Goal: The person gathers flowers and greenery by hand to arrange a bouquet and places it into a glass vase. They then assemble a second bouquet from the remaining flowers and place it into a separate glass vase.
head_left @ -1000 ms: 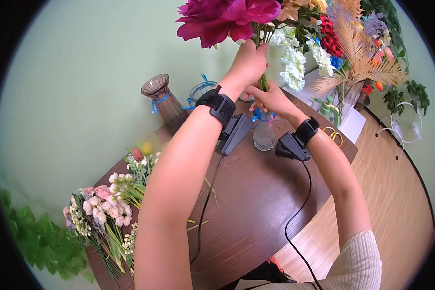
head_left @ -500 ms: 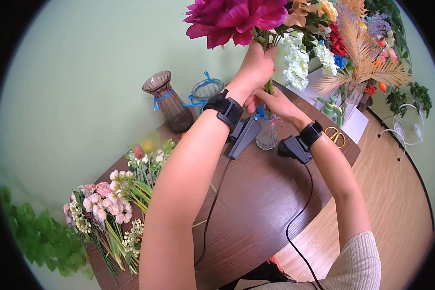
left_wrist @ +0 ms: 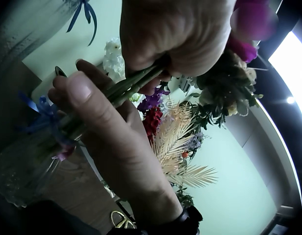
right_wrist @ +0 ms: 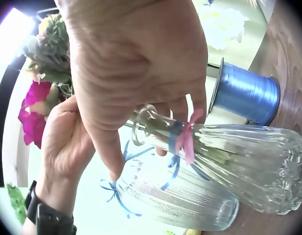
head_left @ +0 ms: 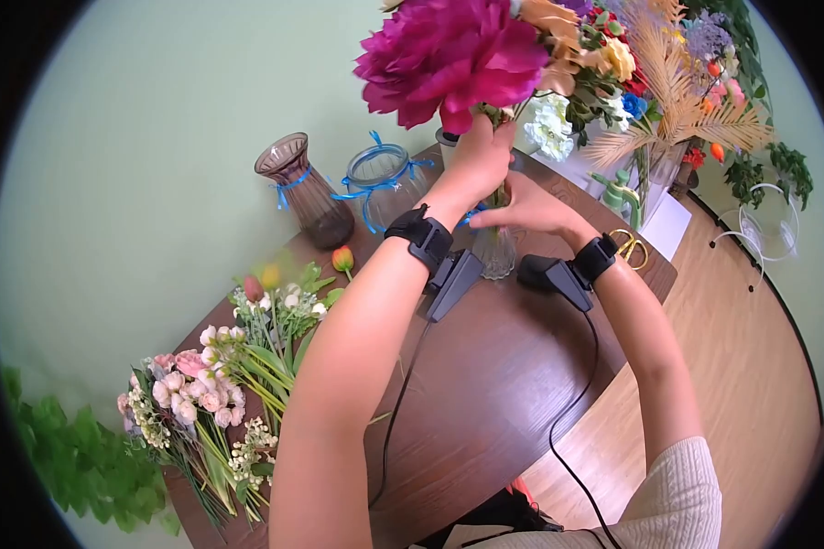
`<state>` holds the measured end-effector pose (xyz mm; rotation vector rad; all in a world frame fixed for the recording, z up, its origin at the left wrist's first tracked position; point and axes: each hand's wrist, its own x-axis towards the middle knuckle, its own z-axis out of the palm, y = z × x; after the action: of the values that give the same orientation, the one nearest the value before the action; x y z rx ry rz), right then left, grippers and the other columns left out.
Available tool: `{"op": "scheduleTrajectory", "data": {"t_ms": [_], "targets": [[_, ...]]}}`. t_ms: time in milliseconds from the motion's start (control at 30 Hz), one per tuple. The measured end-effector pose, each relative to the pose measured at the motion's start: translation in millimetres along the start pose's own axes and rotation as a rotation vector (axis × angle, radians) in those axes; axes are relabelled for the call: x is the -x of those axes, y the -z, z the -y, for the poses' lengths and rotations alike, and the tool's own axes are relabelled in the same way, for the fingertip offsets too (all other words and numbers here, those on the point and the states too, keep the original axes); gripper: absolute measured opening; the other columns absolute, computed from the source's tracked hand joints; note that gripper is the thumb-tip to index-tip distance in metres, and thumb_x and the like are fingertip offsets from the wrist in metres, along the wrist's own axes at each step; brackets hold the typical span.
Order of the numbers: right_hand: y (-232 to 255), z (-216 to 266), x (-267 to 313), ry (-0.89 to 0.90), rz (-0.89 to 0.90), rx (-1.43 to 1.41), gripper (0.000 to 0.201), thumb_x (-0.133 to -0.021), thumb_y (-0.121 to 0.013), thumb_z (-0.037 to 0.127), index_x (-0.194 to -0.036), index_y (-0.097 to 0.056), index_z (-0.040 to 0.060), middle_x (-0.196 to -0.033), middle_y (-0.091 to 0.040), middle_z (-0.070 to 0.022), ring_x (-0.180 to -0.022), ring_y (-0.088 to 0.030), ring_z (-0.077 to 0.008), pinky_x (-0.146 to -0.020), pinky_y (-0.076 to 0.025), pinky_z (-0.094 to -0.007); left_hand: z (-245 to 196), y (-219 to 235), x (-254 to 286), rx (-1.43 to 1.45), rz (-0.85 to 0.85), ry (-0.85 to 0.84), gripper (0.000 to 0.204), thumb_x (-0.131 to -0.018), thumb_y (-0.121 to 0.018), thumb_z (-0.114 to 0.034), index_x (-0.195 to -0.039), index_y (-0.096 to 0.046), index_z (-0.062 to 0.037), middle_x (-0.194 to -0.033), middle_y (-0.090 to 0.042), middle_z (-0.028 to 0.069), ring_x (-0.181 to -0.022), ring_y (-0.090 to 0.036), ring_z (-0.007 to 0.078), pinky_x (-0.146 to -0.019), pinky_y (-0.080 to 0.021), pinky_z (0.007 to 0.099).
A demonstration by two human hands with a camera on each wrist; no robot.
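A bouquet with a large magenta flower [head_left: 453, 64] is held by my left hand [head_left: 481, 160], its fingers wrapped round the green stems [left_wrist: 134, 83] below the blooms. The lower stems run into the neck of a small clear glass vase [right_wrist: 249, 161], tied with blue and pink ribbon [right_wrist: 186, 139]. My right hand [head_left: 536, 209] is beside the vase neck, thumb apart and fingers loosely bent behind the neck in the right wrist view; whether they touch the glass I cannot tell. The vase stands on the table.
A purple-tinted vase [head_left: 307, 192] and a round glass jar [head_left: 380, 174] stand at the back left. Loose flowers [head_left: 201, 389] lie on the table's left. A blue ribbon spool [right_wrist: 246, 93], green sprayer [head_left: 621, 197] and yellow-handled scissors [head_left: 630, 247] are near the right.
The bouquet and my left hand have come down toward the vase. My right thumb and fingers have spread apart beside its neck.
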<state>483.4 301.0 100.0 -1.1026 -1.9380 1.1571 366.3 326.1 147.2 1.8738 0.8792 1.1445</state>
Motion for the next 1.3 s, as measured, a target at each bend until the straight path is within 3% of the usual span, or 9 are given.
{"op": "scheduleTrajectory", "data": {"t_ms": [100, 167, 233, 333, 433, 767, 1033, 1167, 1300], "targets": [[-6.0, -21.2, -4.4, 0.173, -0.062, 0.108, 0.06, -0.069, -0.073, 0.024, -0.115, -0.044, -0.0011, -0.11, -0.053, -0.0088, -0.092, -0.05, -0.0129, -0.081, -0.04, -0.0263, 9.8, 1.9, 2.6, 0.034, 0.026, 0.028, 0.026, -0.086, -0.046, -0.02, -0.094, -0.042, 0.004, -0.07, -0.052, 0.0095, -0.059, -0.052, 0.0183, -0.055, -0.042, 0.032], [-6.8, -23.4, -6.2, 0.048, -0.08, 0.127, 0.061, -0.068, -0.074, 0.023, -0.115, -0.044, -0.0017, -0.108, -0.054, -0.0092, -0.094, -0.049, -0.0127, -0.082, -0.039, -0.0268, 12.0, 1.2, 7.8, -0.021, 0.03, 0.006, 0.024, -0.086, -0.046, -0.02, -0.092, -0.042, 0.003, -0.069, -0.05, 0.0084, -0.059, -0.051, 0.0167, -0.055, -0.042, 0.0311], [-11.0, -27.5, -6.0, 0.172, -0.103, 0.077, 0.056, -0.07, -0.073, 0.02, -0.114, -0.046, -0.002, -0.106, -0.055, -0.0081, -0.093, -0.049, -0.0121, -0.081, -0.039, -0.0265, 13.4, -0.8, 11.3, 0.047, -0.046, 0.007, 0.028, -0.087, -0.044, -0.021, -0.069, -0.049, -0.0005, -0.061, -0.049, 0.0039, -0.058, -0.046, 0.0123, -0.054, -0.037, 0.0274], [-15.6, -33.8, -8.1, 0.17, -0.066, -0.113, 0.049, -0.072, -0.071, 0.016, -0.111, -0.048, -0.0021, -0.104, -0.056, -0.0066, -0.093, -0.049, -0.0116, -0.081, -0.039, -0.0266, 14.5, 2.4, 14.0, 0.086, -0.036, 0.058, 0.026, -0.087, -0.044, -0.021, -0.071, -0.048, -0.0007, -0.063, -0.049, 0.0041, -0.058, -0.046, 0.0119, -0.054, -0.037, 0.0259], [-15.6, -33.0, -7.9, 0.18, -0.067, -0.045, 0.043, -0.074, -0.069, 0.015, -0.108, -0.05, -0.0015, -0.102, -0.057, -0.0045, -0.091, -0.049, -0.0096, -0.078, -0.04, -0.0251, 15.7, 1.2, 15.8, 0.14, -0.037, -0.043, 0.023, -0.088, -0.044, -0.02, -0.075, -0.047, -0.0006, -0.065, -0.049, 0.0043, -0.059, -0.046, 0.0115, -0.054, -0.037, 0.0258], [-20.4, -39.6, -5.5, 0.116, -0.075, -0.207, 0.038, -0.075, -0.067, 0.013, -0.106, -0.05, -0.0008, -0.092, -0.058, -0.0011, -0.082, -0.051, -0.006, -0.073, -0.042, -0.0238, 15.6, -1.6, 20.2, 0.162, -0.033, 0.009, 0.025, -0.088, -0.045, -0.022, -0.076, -0.046, -0.0006, -0.065, -0.05, 0.0044, -0.057, -0.047, 0.0124, -0.051, -0.038, 0.0273], [-20.6, -64.0, -12.9, 0.118, -0.116, -0.212, 0.05, -0.074, -0.069, 0.021, -0.112, -0.045, -0.0007, -0.079, -0.051, -0.0005, -0.072, -0.048, -0.0074, -0.063, -0.04, -0.0228, 24.0, -9.2, 22.8, -0.023, -0.134, -0.161, 0.023, -0.086, -0.045, -0.02, -0.075, -0.047, -0.0002, -0.061, -0.051, 0.0053, -0.055, -0.048, 0.0132, -0.053, -0.039, 0.0287], [-25.4, -58.1, -8.4, 0.145, -0.141, -0.225, 0.052, -0.073, -0.069, 0.02, -0.114, -0.044, -0.0011, -0.079, -0.05, 0.0003, -0.071, -0.048, -0.0069, -0.063, -0.039, -0.022, 52.0, -14.7, 12.7, -0.216, -0.215, -0.083, 0.022, -0.087, -0.046, -0.02, -0.077, -0.049, -0.0006, -0.062, -0.052, 0.0054, -0.057, -0.05, 0.0121, -0.053, -0.039, 0.0278], [-30.2, -54.6, -5.4, 0.204, -0.19, -0.249, 0.048, -0.074, -0.068, 0.02, -0.111, -0.046, -0.0015, -0.08, -0.05, 0.0009, -0.069, -0.047, -0.0059, -0.061, -0.039, -0.0203, 28.0, -12.1, 25.1, 0.078, -0.094, -0.112, 0.02, -0.089, -0.046, -0.02, -0.09, -0.051, -0.0009, -0.071, -0.055, 0.004, -0.063, -0.052, 0.0114, -0.055, -0.041, 0.0267]]}}
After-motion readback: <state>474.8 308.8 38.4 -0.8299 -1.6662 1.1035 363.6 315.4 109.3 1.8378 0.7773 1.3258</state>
